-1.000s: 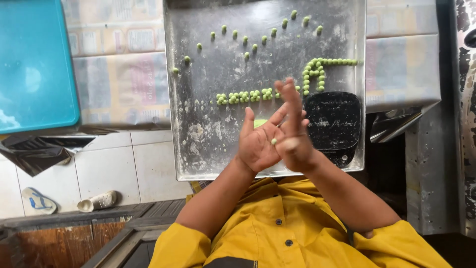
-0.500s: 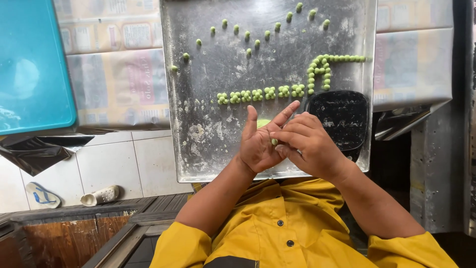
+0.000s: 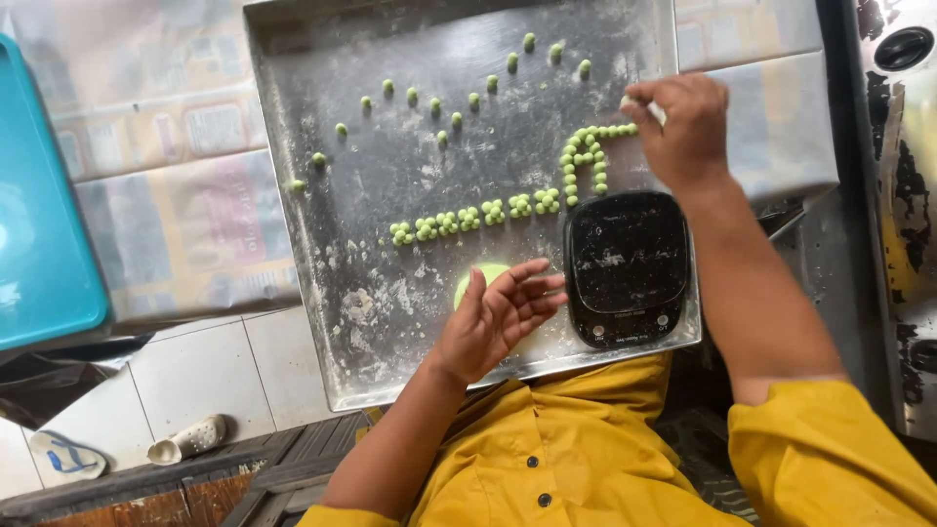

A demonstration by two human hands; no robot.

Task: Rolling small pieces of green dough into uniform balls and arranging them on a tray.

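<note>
Running left to right mid-frame, the row of green dough balls [image 3: 478, 215] meets the right hand [image 3: 683, 122], now parted from the open, empty left hand [image 3: 498, 317] and pinching a ball.

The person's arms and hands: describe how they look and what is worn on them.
Both hands are bare, with no gloves, rings or watch visible. The left hand and right hand lead into bare forearms. A mustard-yellow buttoned shirt has sleeves ending near the elbows; the right sleeve shows most clearly.
</note>
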